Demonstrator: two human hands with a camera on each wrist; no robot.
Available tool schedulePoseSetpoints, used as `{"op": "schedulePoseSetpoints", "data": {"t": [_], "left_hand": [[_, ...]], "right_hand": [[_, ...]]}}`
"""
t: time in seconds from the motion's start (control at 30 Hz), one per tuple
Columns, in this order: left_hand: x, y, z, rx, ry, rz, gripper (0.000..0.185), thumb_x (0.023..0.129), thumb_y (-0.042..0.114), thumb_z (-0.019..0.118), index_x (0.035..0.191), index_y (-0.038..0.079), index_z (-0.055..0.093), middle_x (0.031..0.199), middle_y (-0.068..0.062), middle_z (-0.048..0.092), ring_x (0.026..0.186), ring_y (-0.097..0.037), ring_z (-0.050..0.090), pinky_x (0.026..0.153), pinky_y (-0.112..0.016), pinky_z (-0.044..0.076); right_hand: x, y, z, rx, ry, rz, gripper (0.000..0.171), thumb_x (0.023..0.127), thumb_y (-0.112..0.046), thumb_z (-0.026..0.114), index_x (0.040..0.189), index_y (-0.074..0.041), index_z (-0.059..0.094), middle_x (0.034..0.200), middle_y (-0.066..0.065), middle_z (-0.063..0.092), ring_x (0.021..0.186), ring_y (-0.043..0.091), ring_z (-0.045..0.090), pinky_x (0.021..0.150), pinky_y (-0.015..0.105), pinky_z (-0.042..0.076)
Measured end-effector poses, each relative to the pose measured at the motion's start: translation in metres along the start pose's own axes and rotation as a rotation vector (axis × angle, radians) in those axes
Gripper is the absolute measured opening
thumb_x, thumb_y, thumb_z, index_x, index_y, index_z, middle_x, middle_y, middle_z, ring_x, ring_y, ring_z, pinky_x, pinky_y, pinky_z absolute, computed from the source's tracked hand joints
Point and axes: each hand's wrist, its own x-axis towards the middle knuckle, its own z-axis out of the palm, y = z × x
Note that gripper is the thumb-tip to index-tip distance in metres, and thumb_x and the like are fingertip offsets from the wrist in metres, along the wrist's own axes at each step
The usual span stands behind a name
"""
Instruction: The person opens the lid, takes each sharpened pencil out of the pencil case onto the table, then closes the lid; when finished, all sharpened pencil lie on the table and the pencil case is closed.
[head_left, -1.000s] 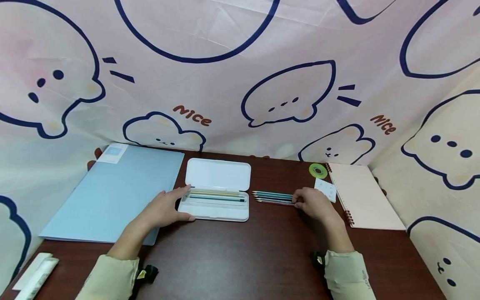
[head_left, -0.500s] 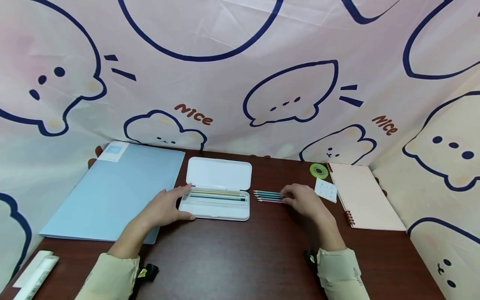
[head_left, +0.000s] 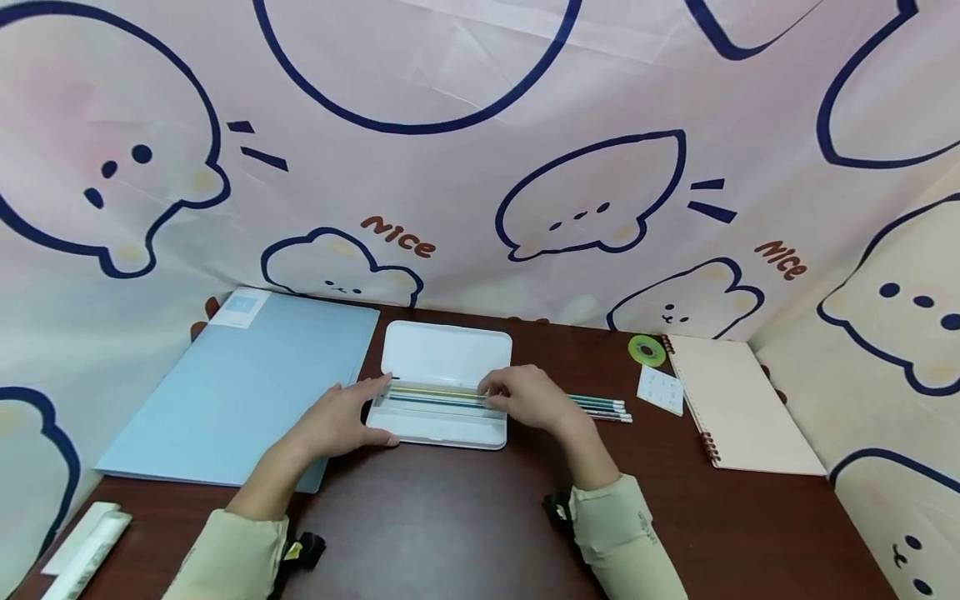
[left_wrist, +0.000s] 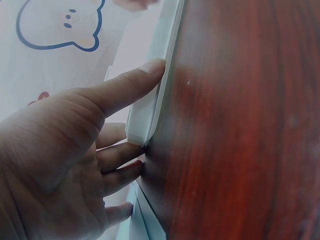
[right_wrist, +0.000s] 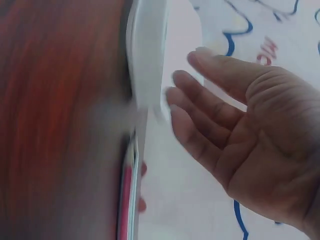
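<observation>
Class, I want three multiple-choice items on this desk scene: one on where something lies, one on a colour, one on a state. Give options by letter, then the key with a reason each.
1. Where does the spiral notebook lie?
A. At the right end of the table
B. Inside the pencil case
C. On the blue folder

2. What colour is the large folder?
A. Red
B. Light blue
C. Black

3. What state is the pencil case in?
A. Shut
B. Upside down
C. Open, lid folded back

Key:
1 A: the head view shows it at the right, beyond the loose pencils.
2 B: its cover is pale blue, left of the case.
3 C: the lid lies flat behind the tray, pencils show inside, the left hand touches the tray's left end and the right hand is over its right part.
</observation>
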Motion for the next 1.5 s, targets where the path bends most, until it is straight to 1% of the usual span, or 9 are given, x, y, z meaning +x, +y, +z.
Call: {"op": "schedulePoseSetpoints", "data": {"t": [0.1,0.2,0.43,0.57,0.87,1.07,1.27,1.37,1.5], "left_hand": [[-0.001,0.001,0.001,-0.004,-0.004,0.002,0.098,0.076,0.045,0.087,0.153,0.003,0.044,0.150,-0.022,0.053,0.138,-0.042,0.051,0.117,-0.070,0.026],[-0.002,0.001,0.001,-0.003,-0.004,0.002,0.098,0.075,0.045,0.087,0.153,0.003,0.044,0.150,-0.023,0.053,0.137,-0.042,0.051,0.117,-0.070,0.026],[-0.002,0.000,-0.002,0.011,0.013,-0.004,0.098,0.075,0.044,0.088,0.153,0.003,0.044,0.149,-0.023,0.053,0.137,-0.042,0.051,0.118,-0.069,0.025],[-0.002,0.000,-0.004,0.007,0.007,0.000,0.098,0.075,0.043,0.088,0.153,0.002,0.043,0.149,-0.023,0.053,0.138,-0.043,0.051,0.118,-0.069,0.025],[-0.001,0.001,-0.003,0.003,-0.004,-0.003,0.098,0.075,0.044,0.088,0.153,0.003,0.043,0.149,-0.023,0.053,0.138,-0.043,0.050,0.118,-0.069,0.024],[0.000,0.001,-0.002,0.003,-0.009,0.002,0.099,0.075,0.045,0.087,0.153,0.003,0.043,0.149,-0.023,0.053,0.138,-0.042,0.051,0.118,-0.069,0.025],[0.002,0.001,-0.002,-0.003,-0.012,0.002,0.099,0.076,0.045,0.087,0.154,0.003,0.042,0.150,-0.023,0.052,0.139,-0.042,0.049,0.119,-0.068,0.024],[0.002,0.000,-0.001,-0.001,-0.013,-0.001,0.099,0.076,0.045,0.087,0.154,0.003,0.042,0.150,-0.023,0.052,0.139,-0.042,0.049,0.119,-0.068,0.024],[0.001,0.000,-0.001,-0.003,-0.016,-0.001,0.099,0.076,0.045,0.087,0.154,0.003,0.042,0.150,-0.023,0.052,0.139,-0.043,0.049,0.118,-0.068,0.024]], "right_hand": [[0.002,-0.007,0.007,-0.002,-0.068,-0.016,0.018,0.097,-0.021,0.069,0.114,-0.019,0.077,0.107,-0.004,0.077,0.093,0.010,0.065,0.086,0.033,0.055],[0.002,-0.009,0.012,-0.022,-0.106,-0.016,0.017,0.097,-0.022,0.070,0.112,-0.020,0.078,0.109,-0.005,0.077,0.094,0.010,0.064,0.087,0.031,0.055],[0.006,-0.015,0.018,-0.079,-0.146,-0.038,0.017,0.098,-0.022,0.069,0.112,-0.019,0.077,0.109,-0.003,0.075,0.091,0.010,0.063,0.083,0.031,0.054],[0.008,-0.017,0.019,-0.103,-0.143,-0.023,0.013,0.098,-0.019,0.068,0.107,-0.019,0.078,0.105,-0.003,0.074,0.089,0.010,0.060,0.081,0.030,0.053],[0.008,-0.016,0.019,-0.078,-0.097,-0.003,0.003,0.096,-0.019,0.071,0.098,-0.020,0.069,0.090,-0.007,0.069,0.077,0.008,0.056,0.073,0.027,0.049],[0.001,-0.009,0.012,-0.011,-0.020,-0.033,0.005,0.094,-0.020,0.073,0.099,-0.021,0.074,0.092,-0.008,0.073,0.081,0.008,0.061,0.078,0.029,0.052],[-0.011,0.013,0.001,0.028,0.096,-0.067,0.014,0.093,-0.021,0.075,0.106,-0.020,0.080,0.103,-0.008,0.077,0.089,0.006,0.064,0.082,0.029,0.055],[-0.018,0.027,-0.004,0.056,0.151,-0.060,0.013,0.093,-0.021,0.074,0.105,-0.022,0.080,0.102,-0.008,0.076,0.084,0.007,0.062,0.077,0.027,0.054],[-0.031,0.046,-0.012,0.078,0.204,-0.020,0.011,0.093,-0.023,0.074,0.101,-0.025,0.081,0.095,-0.010,0.074,0.078,0.007,0.060,0.071,0.025,0.052]]}}
